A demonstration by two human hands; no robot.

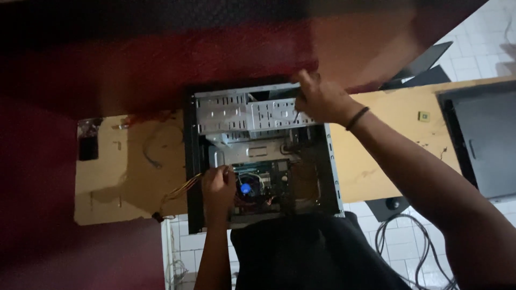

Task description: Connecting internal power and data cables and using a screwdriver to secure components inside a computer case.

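At 12 o'clock of the open computer case (336, 177), the right hand (321, 99) is closed around a slim tool at the perforated drive cage (252, 114). At 7 o'clock, the left hand (217, 190) curls over the case edge beside the yellow cable bundle (180, 189) and the blue-hubbed fan (245, 188). Judged handling: steel chassis is stiff and heavy with sharp edges, so grip it by the frame rails; the board inside is fragile. The case lies centred on a worn wooden table (387, 145); white tiled floor (484, 51) at 2 o'clock, loose floor cables (424, 252) at 5 o'clock.
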